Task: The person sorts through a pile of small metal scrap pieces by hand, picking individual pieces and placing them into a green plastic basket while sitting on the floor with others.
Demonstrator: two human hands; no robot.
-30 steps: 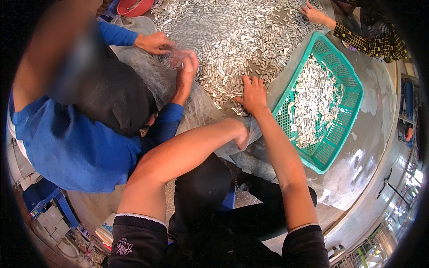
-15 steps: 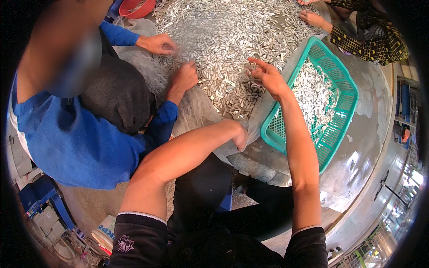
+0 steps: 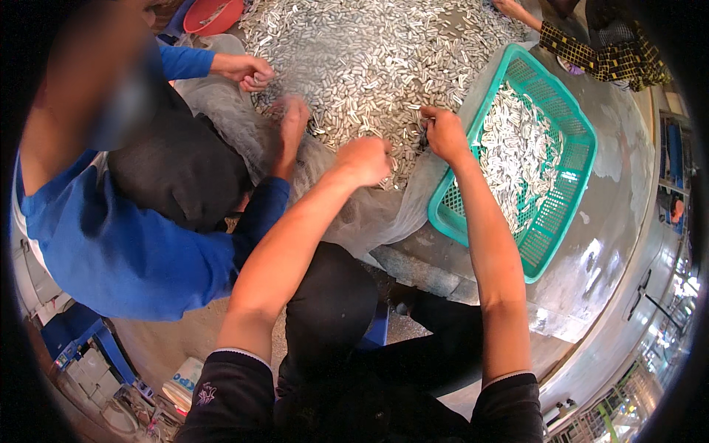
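A spread heap of small, slim, silvery-white pieces (image 3: 369,81) lies in front of me; their exact kind is too small to make out. My left hand (image 3: 363,161) is at the heap's near edge, its fingers curled downward and closed, and what they may hold is hidden. Close by on the right, my right hand (image 3: 446,135) is closed, thumb and forefinger brought together over the pieces; anything in its grip is too small to name. Beside that hand stands a green plastic basket (image 3: 580,173), partly filled with paler pieces of similar shape.
At my left sits a co-worker in a blue top (image 3: 148,258), both hands at the heap. Another person's patterned sleeve (image 3: 583,55) reaches in from the far right. A red bowl (image 3: 214,16) stands at far left. Thin translucent sheeting (image 3: 354,218) borders the heap's near side.
My left hand has moved forward from the sheeting onto the heap's edge. My right hand's spread fingers have drawn together. The co-worker's hands on the left have shifted slightly.
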